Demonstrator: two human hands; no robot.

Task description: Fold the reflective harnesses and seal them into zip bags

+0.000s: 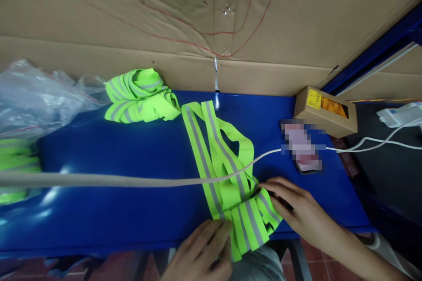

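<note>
Neon yellow-green reflective straps (227, 153) with grey stripes lie in long loops on the blue table. Their lower ends are gathered in folds that hang at the front edge, over my lap. My left hand (202, 250) has its fingers curled on the left side of these folds. On the right, my right hand (293, 202) pinches the straps near the top of the folds. Farther back and left sits a bundle of similar straps (140, 96), rolled up and touching no hand.
A white cable (132, 181) runs across the view above the table (108, 149), in front of the straps. Right of the straps are a pixelated phone (301, 147) and a cardboard box (326, 112). Clear plastic bags (42, 96) and more straps (16, 158) lie left.
</note>
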